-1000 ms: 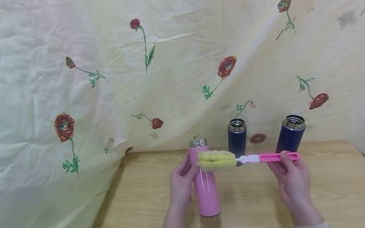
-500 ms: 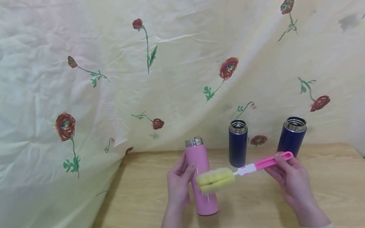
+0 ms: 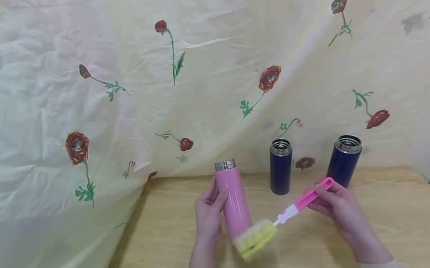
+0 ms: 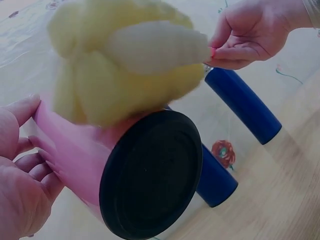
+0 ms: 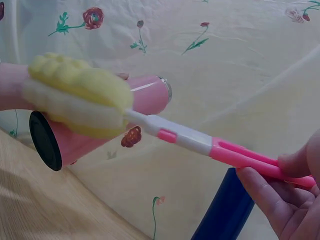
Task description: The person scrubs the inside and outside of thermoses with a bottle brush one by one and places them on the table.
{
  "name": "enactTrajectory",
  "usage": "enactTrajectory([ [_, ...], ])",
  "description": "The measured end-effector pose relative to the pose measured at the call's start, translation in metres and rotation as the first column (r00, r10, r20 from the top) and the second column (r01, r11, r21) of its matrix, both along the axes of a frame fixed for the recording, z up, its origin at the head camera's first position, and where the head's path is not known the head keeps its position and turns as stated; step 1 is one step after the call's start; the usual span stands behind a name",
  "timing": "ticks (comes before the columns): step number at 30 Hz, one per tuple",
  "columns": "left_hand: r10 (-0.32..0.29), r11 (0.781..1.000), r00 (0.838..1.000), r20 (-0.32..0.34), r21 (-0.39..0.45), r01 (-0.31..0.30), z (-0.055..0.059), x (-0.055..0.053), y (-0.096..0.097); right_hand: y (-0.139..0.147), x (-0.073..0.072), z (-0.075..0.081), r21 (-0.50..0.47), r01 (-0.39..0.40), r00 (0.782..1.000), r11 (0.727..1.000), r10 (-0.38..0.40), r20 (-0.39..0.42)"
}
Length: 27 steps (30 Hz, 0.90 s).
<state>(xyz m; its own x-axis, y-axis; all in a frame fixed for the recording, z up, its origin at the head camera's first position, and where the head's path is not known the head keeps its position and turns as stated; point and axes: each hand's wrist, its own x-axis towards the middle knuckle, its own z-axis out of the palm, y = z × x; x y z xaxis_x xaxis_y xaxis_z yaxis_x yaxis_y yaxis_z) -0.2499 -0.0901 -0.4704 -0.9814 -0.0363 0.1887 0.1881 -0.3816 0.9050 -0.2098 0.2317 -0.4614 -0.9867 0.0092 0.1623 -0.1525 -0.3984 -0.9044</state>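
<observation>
My left hand grips a pink bottle round its side. The bottle has a steel neck, and its black base faces the left wrist camera, off the table. My right hand pinches the pink handle of a bottle brush between thumb and fingers. The yellow and white sponge head of the brush points down to the left. In the head view it crosses in front of the bottle's lower end; whether it touches the bottle I cannot tell.
Two dark blue bottles without lids, a left one and a right one, stand at the back of the wooden table. Behind the table hangs a cream cloth with printed red flowers.
The brush has swung from level to slanting, its sponge head dropping from the bottle's upper part to its lower end. The pink bottle has shifted slightly left and tilted.
</observation>
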Motion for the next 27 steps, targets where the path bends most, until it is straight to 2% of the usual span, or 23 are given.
enactTrajectory([
  [4, 0.005, 1.000, 1.000, 0.006, 0.002, -0.005, 0.0011, 0.0005, 0.0003, -0.0002, -0.0004, -0.0008, 0.062, -0.019, 1.000, 0.998, 0.018, 0.013],
  [11, 0.003, 1.000, 1.000, 0.011, 0.011, -0.003, 0.0008, 0.0000, 0.0007, 0.0017, -0.0016, -0.0046, 0.078, -0.037, 0.999, 0.996, 0.037, -0.003],
  [20, 0.000, 1.000, 1.000, 0.013, 0.016, 0.000, 0.0016, -0.0008, 0.0009, 0.0027, -0.0013, 0.0013, 0.111, -0.045, 0.999, 0.993, 0.044, 0.006],
  [27, 0.001, 1.000, 1.000, 0.023, 0.016, -0.001, 0.0012, 0.0012, 0.0008, 0.0054, -0.0015, 0.0004, 0.140, -0.053, 0.999, 0.989, 0.051, 0.018],
])
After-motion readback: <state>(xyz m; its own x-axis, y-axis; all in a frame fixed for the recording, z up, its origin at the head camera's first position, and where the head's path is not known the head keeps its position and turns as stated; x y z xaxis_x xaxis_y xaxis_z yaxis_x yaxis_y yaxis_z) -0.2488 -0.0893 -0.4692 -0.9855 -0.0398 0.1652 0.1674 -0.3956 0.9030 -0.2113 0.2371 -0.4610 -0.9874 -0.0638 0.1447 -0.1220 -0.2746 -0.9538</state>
